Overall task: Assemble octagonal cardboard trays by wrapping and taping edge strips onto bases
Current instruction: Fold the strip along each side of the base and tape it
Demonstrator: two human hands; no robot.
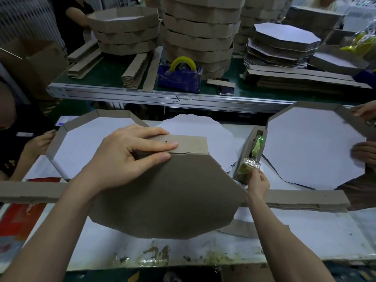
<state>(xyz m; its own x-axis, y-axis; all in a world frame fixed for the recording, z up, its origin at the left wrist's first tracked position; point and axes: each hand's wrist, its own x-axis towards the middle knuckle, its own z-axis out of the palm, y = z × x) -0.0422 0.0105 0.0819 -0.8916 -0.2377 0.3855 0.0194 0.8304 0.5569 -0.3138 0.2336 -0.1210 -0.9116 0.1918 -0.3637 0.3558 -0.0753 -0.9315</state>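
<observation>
White worktable (122,247): left hand (124,157) fingers press flat on edge strip (191,143); right hand (258,184) fingers pinch tape (249,166).

The white, smudged table (305,237) holds a pile of white eight-sided card sheets (195,129) and long brown cardboard strips (305,198), and the green bench (109,74) behind it holds tall stacks of brown cardboard trays (197,33), a blue tape holder (179,80) and a dark phone (225,90).

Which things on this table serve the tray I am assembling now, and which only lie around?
In use: left hand, edge strip, brown base, right hand, tape.
Lying about: phone, blue dispenser, stacked trays.
</observation>
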